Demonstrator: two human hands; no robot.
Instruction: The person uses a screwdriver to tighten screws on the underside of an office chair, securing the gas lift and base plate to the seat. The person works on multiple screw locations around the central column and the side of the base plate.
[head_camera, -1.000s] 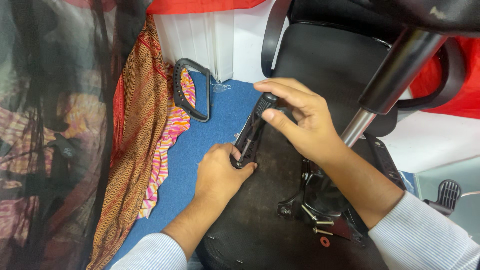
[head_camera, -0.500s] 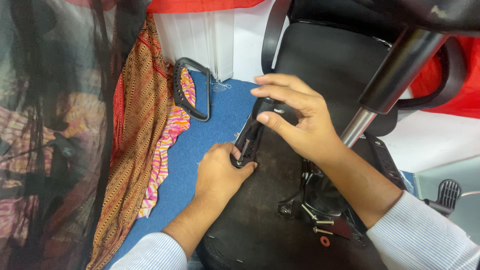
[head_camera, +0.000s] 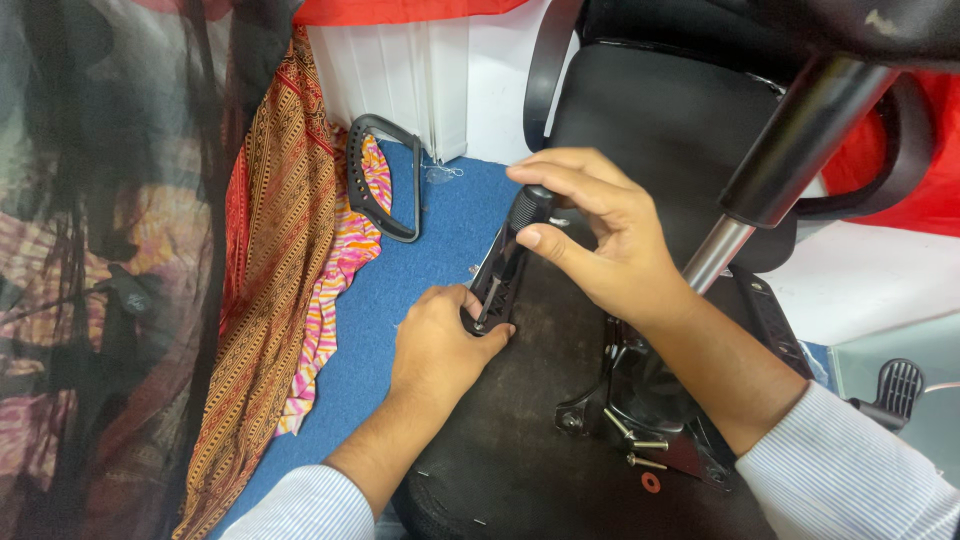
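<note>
An overturned black office chair lies in front of me, the underside of its seat (head_camera: 520, 440) facing up. My right hand (head_camera: 610, 250) is closed around the black ribbed handle of a screwdriver-like tool (head_camera: 527, 208). The tool slants down to a black bracket (head_camera: 492, 295) at the seat's left edge. My left hand (head_camera: 440, 340) rests on the seat edge, its fingers pinching the lower end of that bracket. The tool's tip is hidden between bracket and fingers.
A loose black armrest loop (head_camera: 385, 180) lies on the blue mat (head_camera: 400, 280). Patterned cloth (head_camera: 280, 280) hangs at the left. The chair's metal column (head_camera: 790, 150) rises at the right above the seat mechanism (head_camera: 630, 420), with bolts and a red washer (head_camera: 650, 482).
My right hand's fingers have shifted slightly around the tool handle. My left hand and the bracket stay where they were.
</note>
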